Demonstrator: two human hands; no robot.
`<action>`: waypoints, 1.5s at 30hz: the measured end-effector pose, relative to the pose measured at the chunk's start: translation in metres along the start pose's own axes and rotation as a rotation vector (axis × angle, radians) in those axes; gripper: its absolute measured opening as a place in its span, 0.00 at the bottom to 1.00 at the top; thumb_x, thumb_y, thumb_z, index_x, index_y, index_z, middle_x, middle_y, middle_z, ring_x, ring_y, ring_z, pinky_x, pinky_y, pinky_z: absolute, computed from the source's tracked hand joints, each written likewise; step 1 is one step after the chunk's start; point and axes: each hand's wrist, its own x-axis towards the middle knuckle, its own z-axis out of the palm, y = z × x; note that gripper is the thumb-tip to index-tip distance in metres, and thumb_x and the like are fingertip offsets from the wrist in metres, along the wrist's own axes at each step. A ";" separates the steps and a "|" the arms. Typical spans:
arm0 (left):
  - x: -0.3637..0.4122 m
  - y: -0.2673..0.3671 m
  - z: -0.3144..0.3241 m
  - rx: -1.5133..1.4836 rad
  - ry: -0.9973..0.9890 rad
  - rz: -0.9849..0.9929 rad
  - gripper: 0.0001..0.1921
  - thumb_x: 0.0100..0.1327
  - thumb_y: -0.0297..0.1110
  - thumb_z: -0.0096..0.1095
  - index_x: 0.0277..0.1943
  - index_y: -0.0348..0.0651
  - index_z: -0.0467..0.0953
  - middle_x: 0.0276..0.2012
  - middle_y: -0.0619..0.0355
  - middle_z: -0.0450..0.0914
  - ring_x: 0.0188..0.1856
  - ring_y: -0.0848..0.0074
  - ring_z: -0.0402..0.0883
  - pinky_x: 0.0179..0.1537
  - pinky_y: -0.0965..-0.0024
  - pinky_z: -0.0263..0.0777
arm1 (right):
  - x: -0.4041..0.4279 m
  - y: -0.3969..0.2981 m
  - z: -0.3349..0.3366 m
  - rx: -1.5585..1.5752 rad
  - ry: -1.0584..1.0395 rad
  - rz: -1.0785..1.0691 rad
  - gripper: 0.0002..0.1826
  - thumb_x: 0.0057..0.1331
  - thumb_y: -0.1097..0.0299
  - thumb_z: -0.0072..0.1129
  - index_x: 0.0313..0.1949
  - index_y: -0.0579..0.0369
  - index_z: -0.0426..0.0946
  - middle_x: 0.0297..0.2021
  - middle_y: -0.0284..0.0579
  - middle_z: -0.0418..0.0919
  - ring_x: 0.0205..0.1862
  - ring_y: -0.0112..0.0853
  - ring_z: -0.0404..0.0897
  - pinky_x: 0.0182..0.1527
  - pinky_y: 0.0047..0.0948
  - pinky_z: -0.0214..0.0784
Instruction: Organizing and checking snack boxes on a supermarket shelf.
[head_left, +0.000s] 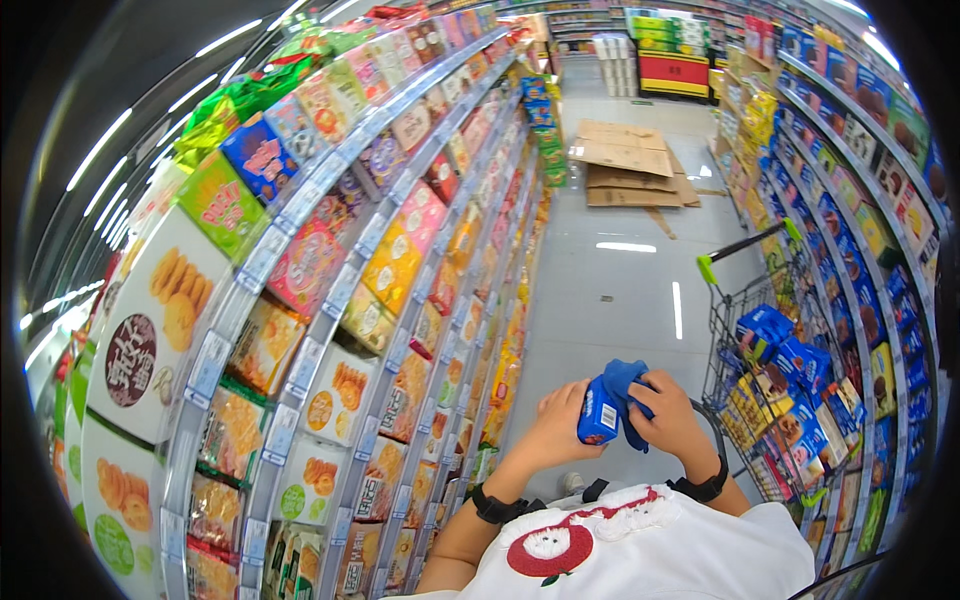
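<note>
A small blue snack box (598, 414) with a barcode on its end is gripped in my left hand (561, 421), in front of my chest. My right hand (663, 411) holds a bunched blue cloth (624, 375), which lies against the upper right side of the box. Part of the cloth hangs down beside the box. The fingers of my left hand wrap behind the box and are partly hidden.
On the left, long shelves (352, 150) carry boxed biscuits and sweets. A wire shopping cart (720, 352) full of snack packs stands at right, close to the right shelves (862, 187). Flattened cardboard (626, 161) lies on the aisle floor (600, 277) ahead. Stacked goods (673, 71) stand farther off.
</note>
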 end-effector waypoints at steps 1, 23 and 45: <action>-0.004 -0.001 -0.004 0.011 0.013 -0.018 0.42 0.37 0.41 0.70 0.57 0.37 0.58 0.49 0.46 0.67 0.51 0.57 0.67 0.52 0.60 0.59 | 0.000 -0.001 0.006 0.018 -0.008 -0.016 0.12 0.47 0.77 0.55 0.34 0.57 0.73 0.30 0.48 0.71 0.33 0.43 0.72 0.35 0.37 0.66; -0.074 -0.053 -0.069 -0.610 0.273 0.089 0.43 0.43 0.35 0.68 0.63 0.36 0.53 0.64 0.48 0.48 0.66 0.61 0.49 0.64 0.63 0.45 | 0.009 -0.014 0.142 1.261 -0.524 0.397 0.20 0.66 0.60 0.46 0.53 0.60 0.65 0.47 0.40 0.71 0.44 0.23 0.71 0.44 0.22 0.67; -0.057 -0.041 -0.065 -0.271 0.349 0.138 0.43 0.38 0.39 0.68 0.59 0.35 0.57 0.59 0.44 0.55 0.62 0.56 0.54 0.61 0.58 0.47 | 0.005 -0.005 0.164 1.842 -0.517 1.106 0.24 0.65 0.49 0.40 0.50 0.53 0.68 0.46 0.44 0.75 0.47 0.39 0.75 0.48 0.41 0.68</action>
